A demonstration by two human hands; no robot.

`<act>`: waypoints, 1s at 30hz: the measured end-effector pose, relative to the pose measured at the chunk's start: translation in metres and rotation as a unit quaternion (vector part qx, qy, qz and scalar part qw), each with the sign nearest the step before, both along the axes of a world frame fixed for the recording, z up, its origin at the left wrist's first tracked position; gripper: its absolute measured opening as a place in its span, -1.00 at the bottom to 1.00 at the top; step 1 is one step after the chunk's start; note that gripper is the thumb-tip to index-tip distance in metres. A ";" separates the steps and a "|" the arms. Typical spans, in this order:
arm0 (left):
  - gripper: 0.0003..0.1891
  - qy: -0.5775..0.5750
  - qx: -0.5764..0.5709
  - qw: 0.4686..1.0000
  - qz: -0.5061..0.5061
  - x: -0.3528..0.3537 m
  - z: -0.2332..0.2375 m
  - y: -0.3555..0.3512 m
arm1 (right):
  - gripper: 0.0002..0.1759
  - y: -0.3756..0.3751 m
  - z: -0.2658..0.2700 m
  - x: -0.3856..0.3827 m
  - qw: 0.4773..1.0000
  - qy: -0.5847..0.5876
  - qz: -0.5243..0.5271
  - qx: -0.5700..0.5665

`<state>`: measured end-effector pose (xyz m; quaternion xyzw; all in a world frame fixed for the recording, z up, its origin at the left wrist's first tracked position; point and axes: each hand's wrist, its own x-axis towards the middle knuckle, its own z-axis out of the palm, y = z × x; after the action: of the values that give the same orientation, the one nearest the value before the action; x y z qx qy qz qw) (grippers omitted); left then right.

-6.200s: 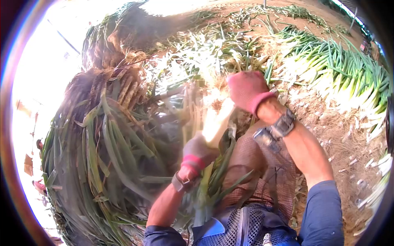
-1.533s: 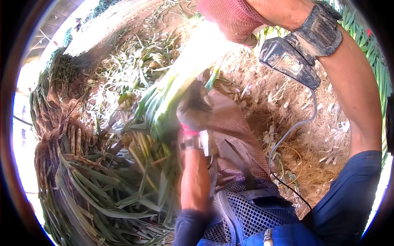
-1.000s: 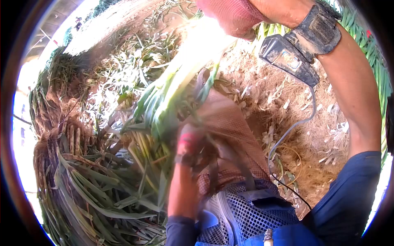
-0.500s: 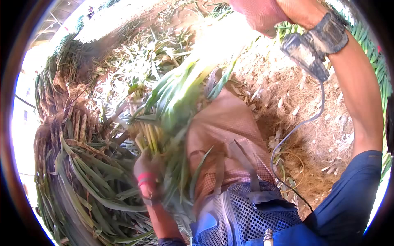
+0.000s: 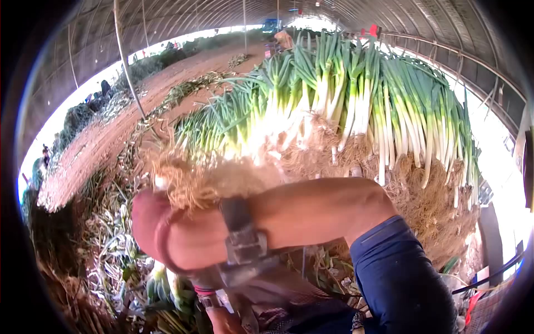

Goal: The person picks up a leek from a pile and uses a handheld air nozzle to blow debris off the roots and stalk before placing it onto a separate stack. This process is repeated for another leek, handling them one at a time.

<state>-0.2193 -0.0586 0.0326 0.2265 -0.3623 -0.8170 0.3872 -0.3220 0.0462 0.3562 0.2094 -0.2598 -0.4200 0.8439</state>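
Observation:
My right hand (image 5: 151,225), in a pink glove, reaches across in front of me with its fingers wrapped round a bunch of green onions. Their tangled brown roots (image 5: 192,178) stick up above the fist, blurred by motion, and green and white parts (image 5: 167,286) show below it. A black strap with a small device (image 5: 243,236) sits on my right wrist. Below that forearm is my left wrist (image 5: 216,303), with a red band. My left hand is mostly hidden behind the right arm, so its fingers do not show.
A long heap of green onions (image 5: 356,100) stands ahead, roots (image 5: 428,195) toward me and leaves away. Loose leaves (image 5: 114,239) litter the ground at left. A pole (image 5: 127,61) rises at far left under the arched roof (image 5: 194,16). A cable (image 5: 489,278) runs at right.
My view has lifted toward the heap and the tunnel. My right arm has swung from upper right to left across my front. My left hand, earlier at the onion stems, is now mostly covered.

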 end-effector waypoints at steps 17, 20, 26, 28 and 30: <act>-0.42 -0.084 -0.276 0.956 -0.047 -0.003 0.237 -0.007 | -0.84 0.107 0.120 -0.117 0.614 -0.717 0.037 0.329; -0.48 0.015 -0.403 0.905 -0.135 -0.078 0.329 -0.002 | -0.77 0.113 0.135 -0.191 0.448 -0.865 0.151 0.165; 0.04 0.151 -0.458 0.811 -0.332 -0.222 0.457 0.106 | -0.39 0.257 0.143 -0.347 0.335 -0.825 0.371 -0.262; 0.11 0.024 -0.595 0.741 -0.310 -0.212 0.430 0.139 | -0.58 0.301 0.115 -0.403 0.248 -0.843 0.337 -0.338; -0.04 0.041 -0.496 0.760 -0.418 -0.209 0.374 0.139 | -0.66 0.331 0.075 -0.444 0.316 -0.878 0.215 -0.288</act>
<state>-0.4285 0.0801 0.4067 -0.2047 -0.7597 -0.6121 0.0799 -0.7659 0.3777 0.4311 0.2475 -0.8990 0.3078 0.1893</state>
